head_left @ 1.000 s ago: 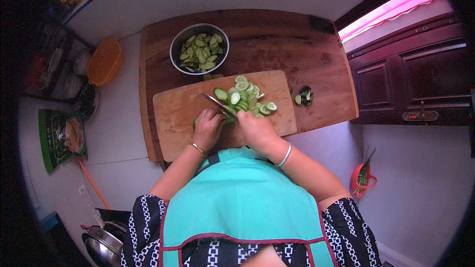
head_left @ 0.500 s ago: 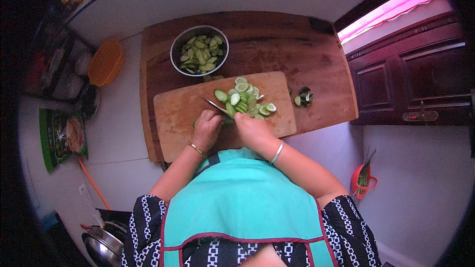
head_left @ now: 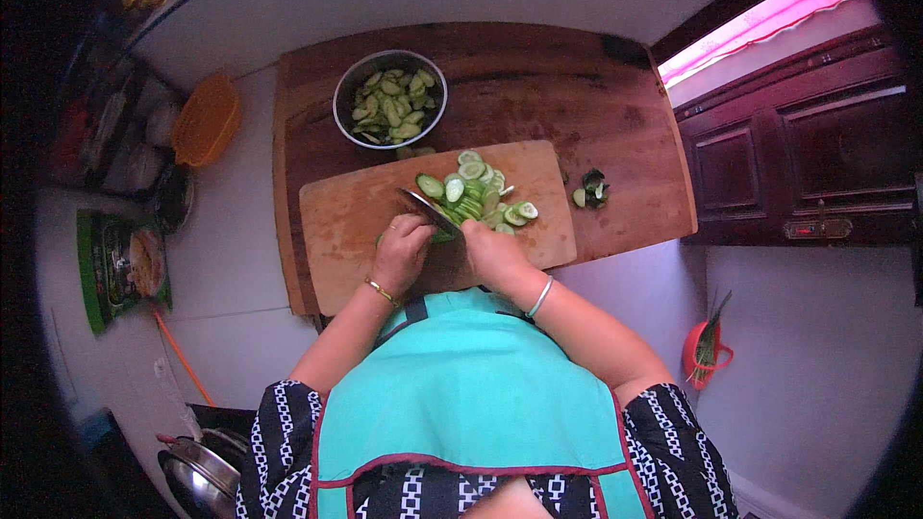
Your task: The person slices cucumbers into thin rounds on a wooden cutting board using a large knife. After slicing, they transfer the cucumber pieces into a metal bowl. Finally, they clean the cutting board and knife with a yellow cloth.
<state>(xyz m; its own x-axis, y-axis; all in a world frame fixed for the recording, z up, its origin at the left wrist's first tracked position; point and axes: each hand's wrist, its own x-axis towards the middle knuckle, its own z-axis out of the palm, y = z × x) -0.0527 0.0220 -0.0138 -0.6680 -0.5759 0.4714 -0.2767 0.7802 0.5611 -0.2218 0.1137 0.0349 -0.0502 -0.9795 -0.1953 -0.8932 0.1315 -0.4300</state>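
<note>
My right hand (head_left: 493, 252) is closed round the handle of a knife (head_left: 430, 210), whose blade slants up and to the left. Just left of it, my left hand (head_left: 402, 248) grips a cucumber (head_left: 443, 235), mostly covered by the fingers and the blade. Both hands are over the near part of a wooden cutting board (head_left: 346, 221). Beyond the blade lies a loose heap of cucumber slices (head_left: 471, 194), some overlapping and some lying flat. A metal bowl (head_left: 338, 115) with more slices in it stands behind the board, on the left.
The board rests on a brown wooden table (head_left: 538, 67). Dark green cucumber scraps (head_left: 593, 190) lie right of the board. On the left are an orange basket (head_left: 207, 120) and a green package (head_left: 120, 269). A red container (head_left: 707, 354) with green stalks hangs at the right wall.
The knife blade has tilted, so more of its flat side shows. My right hand has shifted slightly right and down. My left hand keeps nearly the same place.
</note>
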